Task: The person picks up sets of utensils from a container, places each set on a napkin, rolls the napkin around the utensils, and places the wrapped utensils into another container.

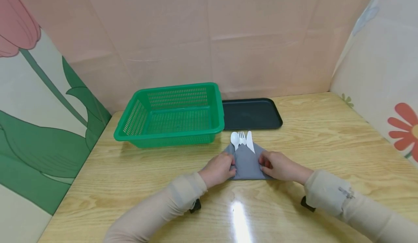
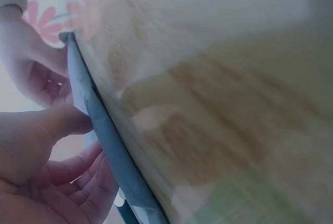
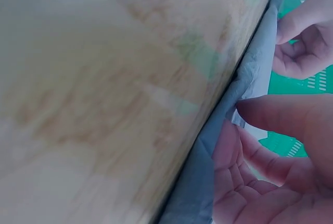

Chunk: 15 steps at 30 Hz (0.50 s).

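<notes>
A grey folded napkin (image 1: 245, 166) lies on the table in the head view, with a white spoon (image 1: 234, 138), fork (image 1: 242, 137) and knife (image 1: 249, 140) side by side, their heads sticking out of its top. My left hand (image 1: 218, 168) pinches the napkin's left side between thumb and curled fingers. On the right side, my right hand (image 1: 280, 166) pinches the cloth the same way. In the left wrist view the left thumb presses the napkin edge (image 2: 106, 125); the right wrist view shows the right thumb at the napkin (image 3: 244, 83). The cutlery's lower parts are hidden in the cloth.
A green perforated basket (image 1: 173, 136) stands behind and left of the napkin. Beside it, a black tray (image 1: 251, 114) lies just beyond the cutlery, its left end hidden by the basket. A pink covering (image 1: 209, 36) hangs behind the table (image 1: 326, 137).
</notes>
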Each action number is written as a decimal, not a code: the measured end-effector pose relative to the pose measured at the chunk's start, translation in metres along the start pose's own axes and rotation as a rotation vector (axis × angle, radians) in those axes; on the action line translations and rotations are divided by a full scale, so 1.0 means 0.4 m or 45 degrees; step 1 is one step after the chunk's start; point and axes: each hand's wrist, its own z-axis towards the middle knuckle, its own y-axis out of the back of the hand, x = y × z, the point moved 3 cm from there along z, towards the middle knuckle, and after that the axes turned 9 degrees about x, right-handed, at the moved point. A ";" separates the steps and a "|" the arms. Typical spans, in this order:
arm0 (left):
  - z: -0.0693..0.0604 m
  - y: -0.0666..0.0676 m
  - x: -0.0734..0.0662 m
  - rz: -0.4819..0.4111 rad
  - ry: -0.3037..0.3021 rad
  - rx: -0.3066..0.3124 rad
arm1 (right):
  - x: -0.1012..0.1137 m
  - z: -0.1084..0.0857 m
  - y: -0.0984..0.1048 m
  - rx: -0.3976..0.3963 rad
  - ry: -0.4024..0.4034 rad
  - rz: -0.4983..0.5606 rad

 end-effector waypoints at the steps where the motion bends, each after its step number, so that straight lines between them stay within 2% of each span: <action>1: -0.001 -0.001 -0.001 0.005 0.000 0.002 | 0.001 0.000 0.000 0.003 0.009 -0.002; 11: -0.004 -0.004 -0.003 0.023 -0.020 -0.008 | 0.003 0.002 0.000 0.020 0.047 -0.015; 15: -0.004 -0.005 -0.004 0.045 -0.030 0.014 | 0.003 0.002 0.001 0.015 0.057 -0.018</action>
